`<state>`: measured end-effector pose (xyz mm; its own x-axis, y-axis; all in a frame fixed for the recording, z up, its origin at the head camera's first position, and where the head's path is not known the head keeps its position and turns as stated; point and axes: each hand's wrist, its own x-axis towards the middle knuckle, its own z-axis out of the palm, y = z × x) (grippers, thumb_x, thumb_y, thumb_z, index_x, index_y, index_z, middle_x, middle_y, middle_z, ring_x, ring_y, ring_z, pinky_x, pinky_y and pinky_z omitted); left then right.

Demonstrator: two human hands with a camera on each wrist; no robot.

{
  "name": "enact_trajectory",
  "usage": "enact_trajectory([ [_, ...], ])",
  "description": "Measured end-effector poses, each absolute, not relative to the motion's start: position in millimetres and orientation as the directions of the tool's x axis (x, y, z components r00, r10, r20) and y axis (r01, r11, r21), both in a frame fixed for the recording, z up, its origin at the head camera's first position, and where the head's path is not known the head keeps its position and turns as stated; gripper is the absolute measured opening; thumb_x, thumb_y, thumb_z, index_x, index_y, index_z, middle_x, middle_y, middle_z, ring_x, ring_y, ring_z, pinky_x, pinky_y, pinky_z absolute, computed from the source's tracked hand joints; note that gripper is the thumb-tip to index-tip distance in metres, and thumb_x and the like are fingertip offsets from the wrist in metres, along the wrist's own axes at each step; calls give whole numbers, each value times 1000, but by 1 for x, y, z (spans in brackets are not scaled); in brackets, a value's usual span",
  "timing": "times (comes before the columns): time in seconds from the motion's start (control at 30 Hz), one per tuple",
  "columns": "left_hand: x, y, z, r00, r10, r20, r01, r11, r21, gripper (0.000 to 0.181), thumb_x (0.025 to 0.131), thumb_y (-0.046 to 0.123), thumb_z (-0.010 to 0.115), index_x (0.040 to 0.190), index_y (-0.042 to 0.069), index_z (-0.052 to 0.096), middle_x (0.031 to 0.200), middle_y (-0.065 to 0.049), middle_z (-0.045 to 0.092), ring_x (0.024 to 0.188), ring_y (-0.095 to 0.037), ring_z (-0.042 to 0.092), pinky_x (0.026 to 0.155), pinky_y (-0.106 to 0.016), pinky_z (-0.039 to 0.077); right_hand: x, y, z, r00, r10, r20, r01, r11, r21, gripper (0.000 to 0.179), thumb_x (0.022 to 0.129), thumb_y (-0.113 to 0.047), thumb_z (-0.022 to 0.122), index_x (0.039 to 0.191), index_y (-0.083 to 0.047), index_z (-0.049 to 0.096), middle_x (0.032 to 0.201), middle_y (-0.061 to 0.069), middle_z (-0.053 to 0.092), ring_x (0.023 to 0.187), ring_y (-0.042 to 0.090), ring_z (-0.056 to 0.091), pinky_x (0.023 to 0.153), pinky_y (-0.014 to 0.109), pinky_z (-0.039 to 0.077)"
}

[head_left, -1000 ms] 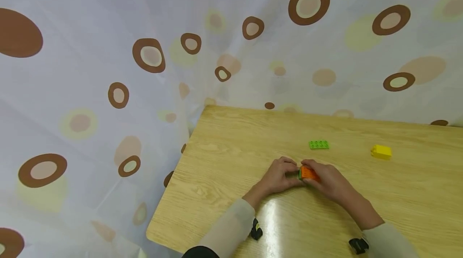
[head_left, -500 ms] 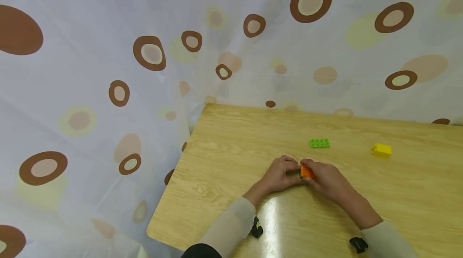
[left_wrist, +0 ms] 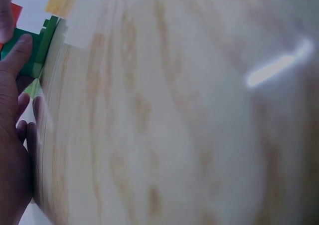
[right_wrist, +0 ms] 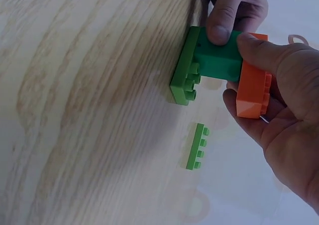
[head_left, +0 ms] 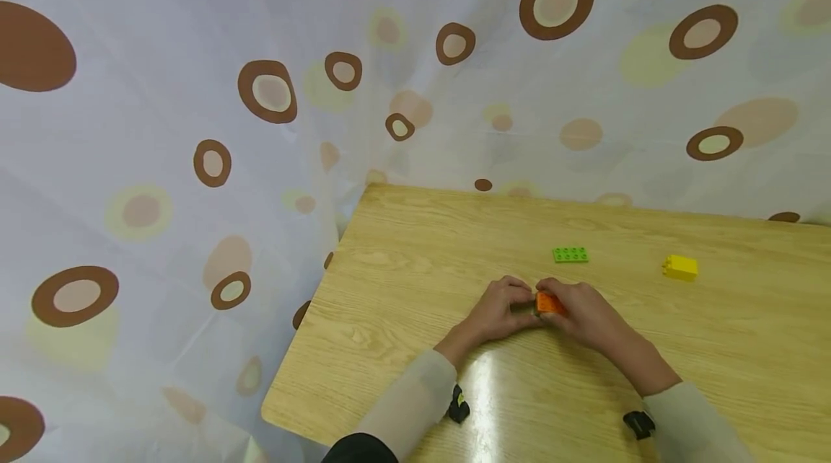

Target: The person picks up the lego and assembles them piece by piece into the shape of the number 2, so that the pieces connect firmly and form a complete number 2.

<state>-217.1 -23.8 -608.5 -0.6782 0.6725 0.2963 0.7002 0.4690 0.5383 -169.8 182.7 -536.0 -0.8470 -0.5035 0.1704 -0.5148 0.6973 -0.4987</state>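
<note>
A small stack of toy building bricks stands on the table between both hands. Its base is a light green plate (right_wrist: 182,75) with several studs showing; a dark green brick (right_wrist: 214,60) sits over that, and an orange brick (right_wrist: 251,88) tops it. My left hand (head_left: 496,311) pinches the dark green brick, its thumb lying across the side, as the left wrist view also shows. From the other side my right hand (head_left: 587,313) grips the orange brick between thumb and fingers. In the head view the hands cover most of the stack.
Beyond the hands lies another light green plate (head_left: 570,254), flat with its studs up. A yellow brick (head_left: 680,268) rests on its side farther right. The wooden table (head_left: 415,247) meets a patterned curtain (head_left: 441,109) at its back and left edges.
Both hands keep their hold on the stack with barely any movement. The whole head view shifts slightly; the loose plate and yellow brick stay where they were on the table.
</note>
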Motion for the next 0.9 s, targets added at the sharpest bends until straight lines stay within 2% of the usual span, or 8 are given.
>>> enact_trajectory([
  [0.27,-216,-22,-607,-679,672,294,703,482,523,39,84,42,79,118,22,75,113,10,68,112,-2,52,99,-16,36,-168,182,-531,-853,-502,140,-500,712,-494,43,85,-12,79,123,0,63,95,6,70,73,9,59,63,30,50],
  [0.5,-217,-24,-610,-669,678,306,717,479,506,39,86,45,76,120,26,74,113,15,69,113,0,51,99,-16,36,-168,178,-532,-851,-506,139,-501,705,-502,38,86,-10,78,122,-4,68,103,7,71,78,11,62,66,31,51],
  [0.7,-221,-23,-609,-665,679,311,711,448,542,40,86,42,77,121,24,73,113,14,70,112,-1,52,98,-14,37,-169,179,-531,-859,-484,168,-498,712,-495,37,84,-10,80,119,-3,69,103,9,72,80,17,64,69,37,53],
  [0.9,-219,-25,-610,-687,672,277,682,464,565,42,86,45,76,122,24,73,115,11,68,112,-1,52,97,-16,40,-166,181,-534,-865,-469,175,-486,701,-522,41,85,-11,79,123,-4,68,107,10,71,82,15,63,70,36,52],
])
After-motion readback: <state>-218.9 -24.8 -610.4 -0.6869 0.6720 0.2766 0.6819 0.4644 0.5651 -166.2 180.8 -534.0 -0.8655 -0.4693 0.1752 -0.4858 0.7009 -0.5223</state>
